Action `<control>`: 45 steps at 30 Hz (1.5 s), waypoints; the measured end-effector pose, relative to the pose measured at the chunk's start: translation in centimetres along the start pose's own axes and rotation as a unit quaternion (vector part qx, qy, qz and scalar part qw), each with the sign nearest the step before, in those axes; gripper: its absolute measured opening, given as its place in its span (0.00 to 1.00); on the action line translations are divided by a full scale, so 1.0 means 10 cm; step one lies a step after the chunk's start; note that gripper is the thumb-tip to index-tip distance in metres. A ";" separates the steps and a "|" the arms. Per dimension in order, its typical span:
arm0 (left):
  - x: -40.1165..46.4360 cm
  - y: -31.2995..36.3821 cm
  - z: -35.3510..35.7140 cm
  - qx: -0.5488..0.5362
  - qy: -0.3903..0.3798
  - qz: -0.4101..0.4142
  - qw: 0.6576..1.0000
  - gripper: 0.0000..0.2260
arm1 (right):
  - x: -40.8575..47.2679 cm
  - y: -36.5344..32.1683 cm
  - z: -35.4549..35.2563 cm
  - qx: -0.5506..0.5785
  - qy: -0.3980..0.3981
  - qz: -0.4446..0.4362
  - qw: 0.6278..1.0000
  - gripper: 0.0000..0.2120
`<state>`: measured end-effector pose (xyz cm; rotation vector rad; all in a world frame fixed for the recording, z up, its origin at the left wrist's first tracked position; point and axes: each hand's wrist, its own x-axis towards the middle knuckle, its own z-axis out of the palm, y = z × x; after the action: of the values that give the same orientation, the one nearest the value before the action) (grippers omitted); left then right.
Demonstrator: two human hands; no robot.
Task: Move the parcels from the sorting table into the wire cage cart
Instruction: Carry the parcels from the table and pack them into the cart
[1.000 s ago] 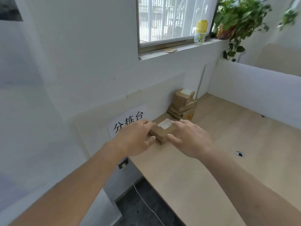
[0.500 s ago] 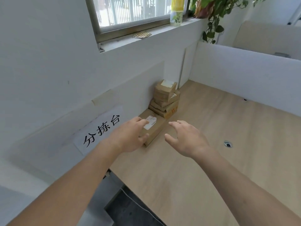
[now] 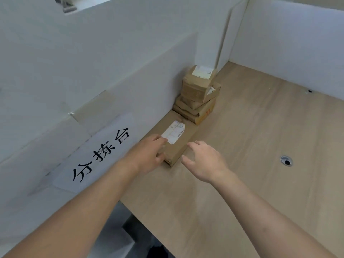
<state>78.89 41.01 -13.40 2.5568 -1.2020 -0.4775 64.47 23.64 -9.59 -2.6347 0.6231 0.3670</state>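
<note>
A flat brown parcel [image 3: 183, 141] with a white label lies on the wooden sorting table [image 3: 242, 174], against the white partition on the left. My left hand [image 3: 149, 155] holds its near left corner, fingers on top by the label and thumb against the front face. My right hand [image 3: 202, 161] hovers just right of the parcel with spread fingers, not touching it. Behind the parcel stands a stack of several small parcels [image 3: 199, 94] in the corner. No wire cage cart is in view.
A paper sign [image 3: 100, 155] with black characters is taped to the left partition. A white partition [image 3: 288, 43] bounds the table's far side. A round cable hole [image 3: 286, 161] sits in the tabletop at the right. Dark floor shows below the table's near edge.
The view has tilted down and closer to the table. My right hand came off the flat parcel and now hovers beside it. My left hand stays on the parcel's near left corner.
</note>
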 end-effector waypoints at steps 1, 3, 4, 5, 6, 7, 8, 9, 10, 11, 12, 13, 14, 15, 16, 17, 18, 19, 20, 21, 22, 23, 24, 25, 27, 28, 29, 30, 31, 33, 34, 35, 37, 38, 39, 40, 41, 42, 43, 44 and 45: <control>0.12 -0.12 0.08 -0.006 -0.007 0.008 1.000 0.20 | 0.15 -0.02 0.09 0.006 -0.005 0.005 1.000 0.24; 0.37 -0.33 0.23 -0.010 -0.021 0.016 1.000 0.20 | 0.43 -0.06 0.26 0.016 -0.016 0.013 1.000 0.24; 0.48 -0.43 0.29 -0.008 -0.025 0.016 1.000 0.19 | 0.56 -0.08 0.34 0.020 -0.022 0.015 0.999 0.25; 0.58 -0.53 0.35 -0.007 -0.029 0.019 0.999 0.19 | 0.68 -0.10 0.42 0.023 -0.028 0.017 0.999 0.25; 0.67 -0.62 0.41 -0.002 -0.034 0.021 0.999 0.18 | 0.78 -0.12 0.49 0.024 -0.035 0.018 0.999 0.25; 0.75 -0.69 0.46 0.005 -0.035 0.023 0.999 0.18 | 0.88 -0.14 0.57 0.020 -0.042 0.018 0.999 0.25; 0.82 -0.76 0.51 0.016 -0.036 0.023 0.999 0.19 | 0.97 -0.16 0.65 0.014 -0.046 0.017 0.999 0.25; 0.87 -0.83 0.56 0.028 -0.035 0.021 0.999 0.20 | 1.04 -0.17 0.74 0.009 -0.049 0.016 0.999 0.25; 0.92 -0.89 0.60 0.039 -0.042 0.013 0.998 0.22 | 1.10 -0.18 0.82 0.004 -0.050 0.016 0.999 0.26; 0.95 -0.94 0.64 0.046 -0.054 0.002 0.997 0.25 | 1.16 -0.18 0.91 -0.004 -0.050 0.016 0.999 0.27; 0.98 -0.97 0.68 0.051 -0.067 -0.007 0.996 0.27 | 1.20 -0.18 1.00 -0.014 -0.048 0.015 0.999 0.28; 1.00 -1.01 0.72 0.052 -0.077 -0.010 0.996 0.28 | 1.23 -0.18 1.07 -0.023 -0.048 0.013 0.999 0.29; 1.01 -1.04 0.77 0.057 -0.085 -0.010 0.995 0.28 | 1.25 -0.17 1.13 -0.028 -0.050 0.011 0.998 0.30; 1.00 -1.05 0.80 0.064 -0.091 -0.009 0.994 0.28 | 1.25 -0.16 1.17 -0.030 -0.056 0.011 0.998 0.30; 0.99 -1.05 0.83 0.073 -0.091 -0.008 0.993 0.28 | 1.24 -0.14 1.19 -0.029 -0.061 0.011 0.998 0.29; 0.97 -1.03 0.85 0.079 -0.083 -0.006 0.993 0.28 | 1.22 -0.11 1.20 -0.029 -0.064 0.012 0.997 0.29; 0.94 -1.00 0.84 0.085 -0.071 -0.002 0.994 0.28 | 1.20 -0.07 1.19 -0.032 -0.065 0.013 0.997 0.28; 0.92 -0.96 0.84 0.095 -0.059 0.004 0.994 0.28 | 1.18 -0.03 1.18 -0.035 -0.062 0.013 0.997 0.27; 0.89 -0.93 0.84 0.105 -0.052 0.012 0.993 0.28 | 1.15 0.02 1.17 -0.038 -0.052 0.014 0.998 0.25; 0.86 -0.90 0.85 0.108 -0.047 0.019 0.993 0.28 | 1.13 0.07 1.16 -0.040 -0.038 0.017 0.998 0.23; 0.84 -0.87 0.85 0.098 -0.043 0.024 0.994 0.27 | 1.11 0.11 1.15 -0.040 -0.024 0.026 0.999 0.22; 0.82 -0.86 0.86 0.077 -0.036 0.025 0.996 0.26 | 1.09 0.15 1.14 -0.036 -0.014 0.041 0.998 0.22; 0.80 -0.85 0.88 0.054 -0.031 0.017 0.998 0.26 | 1.07 0.18 1.14 -0.029 -0.008 0.059 0.998 0.23; 0.79 -0.85 0.89 0.037 -0.033 0.003 0.999 0.27 | 1.05 0.22 1.15 -0.014 -0.006 0.079 0.997 0.26; 0.78 -0.88 0.93 0.005 -0.063 -0.041 0.997 0.31 | 1.04 0.28 1.20 0.044 -0.018 0.111 0.993 0.31; 0.78 -0.89 0.96 -0.023 -0.088 -0.062 0.994 0.32 | 1.05 0.31 1.24 0.085 -0.029 0.118 0.989 0.33; 0.78 -0.90 0.99 -0.057 -0.113 -0.075 0.989 0.32 | 1.06 0.33 1.30 0.128 -0.040 0.121 0.984 0.34; 0.77 -0.91 1.03 -0.092 -0.129 -0.077 0.984 0.33 | 1.07 0.35 1.36 0.167 -0.043 0.120 0.978 0.35; 0.77 -0.92 1.07 -0.121 -0.139 -0.074 0.980 0.33 | 1.07 0.36 1.42 0.200 -0.040 0.117 0.972 0.35; 0.74 -0.90 1.14 -0.164 -0.140 -0.079 0.973 0.33 | 1.08 0.38 1.54 0.238 -0.021 0.111 0.965 0.36; 0.73 -0.89 1.16 -0.182 -0.136 -0.087 0.970 0.33 | 1.07 0.38 1.57 0.247 -0.014 0.109 0.963 0.36; 0.71 -0.87 1.16 -0.196 -0.132 -0.093 0.967 0.32 | 1.06 0.39 1.59 0.255 -0.010 0.109 0.961 0.36; 0.68 -0.85 1.14 -0.210 -0.126 -0.098 0.964 0.32 | 1.02 0.40 1.57 0.267 0.002 0.108 0.958 0.36; 0.67 -0.83 1.12 -0.214 -0.124 -0.098 0.964 0.32 | 0.99 0.41 1.55 0.268 0.008 0.105 0.958 0.36; 0.64 -0.81 1.09 -0.216 -0.121 -0.098 0.964 0.32 | 0.96 0.41 1.52 0.265 0.012 0.101 0.959 0.35; 0.62 -0.79 1.05 -0.216 -0.116 -0.097 0.965 0.32 | 0.92 0.41 1.49 0.262 0.015 0.099 0.960 0.35; 0.59 -0.75 1.01 -0.217 -0.111 -0.095 0.965 0.32 | 0.88 0.41 1.45 0.261 0.017 0.097 0.960 0.35; 0.54 -0.71 0.97 -0.219 -0.104 -0.095 0.965 0.32 | 0.83 0.40 1.41 0.261 0.021 0.091 0.961 0.35; 0.48 -0.66 0.93 -0.220 -0.097 -0.098 0.966 0.32 | 0.77 0.39 1.35 0.262 0.024 0.083 0.961 0.34; 0.41 -0.61 0.89 -0.218 -0.090 -0.102 0.966 0.32 | 0.71 0.38 1.30 0.265 0.029 0.072 0.961 0.34; 0.33 -0.55 0.85 -0.214 -0.083 -0.107 0.967 0.32 | 0.65 0.38 1.25 0.266 0.033 0.060 0.961 0.35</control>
<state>81.17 40.90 -23.78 2.3080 -0.7629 -0.9079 66.31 23.70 -24.05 -2.1053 0.7806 0.1209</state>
